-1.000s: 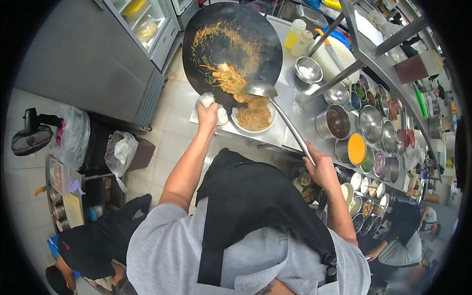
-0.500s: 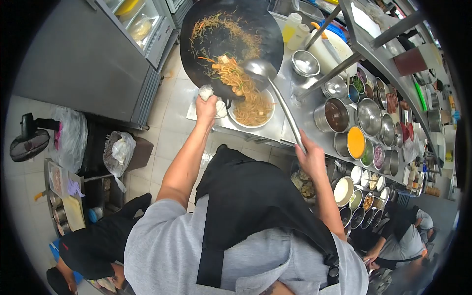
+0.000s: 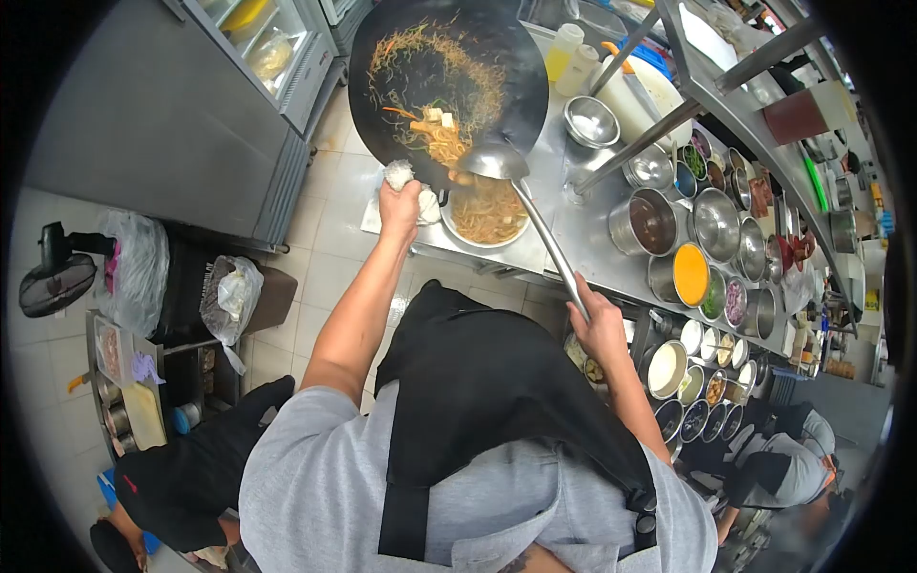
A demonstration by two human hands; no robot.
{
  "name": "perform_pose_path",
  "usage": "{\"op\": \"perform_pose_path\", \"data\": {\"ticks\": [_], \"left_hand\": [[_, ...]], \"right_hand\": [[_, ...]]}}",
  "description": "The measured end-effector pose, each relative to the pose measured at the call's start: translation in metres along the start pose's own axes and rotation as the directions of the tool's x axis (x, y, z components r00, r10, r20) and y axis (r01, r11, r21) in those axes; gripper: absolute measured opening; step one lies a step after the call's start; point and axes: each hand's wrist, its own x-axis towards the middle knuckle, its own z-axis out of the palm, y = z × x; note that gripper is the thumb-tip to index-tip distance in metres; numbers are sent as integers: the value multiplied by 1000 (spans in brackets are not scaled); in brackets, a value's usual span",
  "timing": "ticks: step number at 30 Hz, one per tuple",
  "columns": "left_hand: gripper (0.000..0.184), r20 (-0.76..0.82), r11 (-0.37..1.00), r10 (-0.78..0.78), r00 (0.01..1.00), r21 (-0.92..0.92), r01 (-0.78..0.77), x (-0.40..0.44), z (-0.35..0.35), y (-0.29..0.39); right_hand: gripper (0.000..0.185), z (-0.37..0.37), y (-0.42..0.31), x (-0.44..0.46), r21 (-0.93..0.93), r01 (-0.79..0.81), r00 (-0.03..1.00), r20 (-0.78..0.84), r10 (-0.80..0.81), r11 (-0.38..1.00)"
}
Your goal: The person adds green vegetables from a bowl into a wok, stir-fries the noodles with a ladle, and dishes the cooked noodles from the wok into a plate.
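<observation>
My left hand (image 3: pixel 399 206) is closed round a white cloth (image 3: pixel 398 174) at the near rim of a large black wok (image 3: pixel 401 57); the handle itself is hidden. The wok leans toward me over a white bowl (image 3: pixel 478 244). Noodles with tofu and shredded vegetables (image 3: pixel 442 136) lie low in the wok, with thin strands stuck higher up. More noodles (image 3: pixel 487 212) fill the bowl. My right hand (image 3: pixel 597 310) grips the long handle of a metal ladle (image 3: pixel 494 160), whose head is at the wok's near edge, above the bowl.
To the right, the steel counter (image 3: pixel 564 229) carries metal pots, including an orange sauce (image 3: pixel 692 275), below a shelf frame (image 3: pixel 755 72). Squeeze bottles (image 3: pixel 565 53) stand behind. A fridge (image 3: pixel 172 124) and a fan (image 3: pixel 59 267) are at left. Co-workers (image 3: pixel 186 473) bend at both lower sides.
The ladle head has moved toward me, from inside the wok to its near edge. Less food lies in the wok's lower part. My left hand has barely moved.
</observation>
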Motion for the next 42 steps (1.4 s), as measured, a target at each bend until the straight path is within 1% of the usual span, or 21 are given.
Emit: {"op": "perform_pose_path", "data": {"ticks": [2, 5, 8, 11, 13, 15, 17, 19, 21, 23, 24, 26, 27, 29, 32, 33, 35, 37, 39, 41, 42], "left_hand": [[30, 2, 1000, -4, 1000, -3, 4, 0, 0, -1], [30, 12, 999, -40, 999, 14, 40, 0, -2, -2], [30, -1, 998, -20, 1000, 52, 20, 3, 1, -1], [27, -20, 996, -21, 1000, 83, 23, 4, 1, -1], [28, -28, 999, 14, 1000, 48, -13, 5, 3, -1], [28, -17, 999, 20, 1000, 40, -19, 5, 1, -1], [28, -2, 999, 22, 1000, 30, -22, 5, 2, 0], [29, 12, 999, 50, 999, 20, -50, 1, 2, 3], [31, 17, 1000, 28, 999, 10, -28, -1, 0, 4], [32, 25, 1000, 7, 1000, -1, -7, -1, -1, 4], [30, 21, 1000, 2, 1000, -1, -2, -1, -1, 4], [29, 16, 1000, 3, 1000, -6, -2, 0, -1, 4], [28, 24, 1000, -4, 1000, -14, 5, 1, 0, 5], [27, 16, 1000, -8, 1000, -30, 8, 0, 0, 5], [26, -35, 1000, 5, 999, -14, -5, 2, 2, 6], [26, -27, 1000, 9, 1000, -20, -10, 3, 3, 7], [27, -18, 1000, 11, 1000, -23, -11, 5, 2, 8], [27, -32, 999, 49, 998, -9, -49, 6, 3, 6], [26, -19, 999, 46, 999, 17, -46, 10, 1, 5], [26, -9, 998, 45, 999, 42, -45, 12, 0, 3], [26, -13, 999, 11, 1000, 30, -11, 12, 0, 3]], "right_hand": [[55, -10, -5, -11, -4, -43, 999, 24, 43, 999], [56, -18, -8, -23, -2, -41, 999, 35, 42, 999], [56, -26, -8, -34, -20, -32, 999, 30, 33, 999], [56, -39, -10, -47, 26, -29, 1000, 5, 29, 999], [55, -49, -11, -51, 28, -138, 989, 58, 137, 990], [55, -43, -7, -45, 38, -157, 986, 57, 155, 987], [55, -21, 4, -19, -11, -5, 998, -68, 4, 1000], [54, 9, 8, 23, 23, 97, 980, -178, -92, 995], [54, 35, -1, 70, 59, 81, 981, -182, -69, 995], [55, 56, -7, 110, 93, 142, 969, -216, -119, 985], [55, 59, -9, 119, 92, 143, 968, -219, -120, 985], [55, 62, -13, 131, 71, 125, 982, -153, -113, 990], [55, 64, -8, 129, 66, 133, 981, -154, -121, 989], [56, 67, 7, 108, 34, 199, 968, -163, -191, 979], [56, 49, 10, 62, -37, 120, 991, -62, -122, 992], [57, 43, 11, 48, -46, 97, 994, -42, -99, 994], [57, 29, 11, 23, -40, 69, 997, -27, -71, 997], [57, 14, 7, 7, -34, 32, 999, -20, -32, 999], [58, -1, 0, -5, -62, -33, 999, 31, 35, 998], [59, -9, -1, -16, -68, -34, 999, 25, 36, 997], [59, -12, -2, -21, -80, -35, 999, 29, 38, 996]]}}
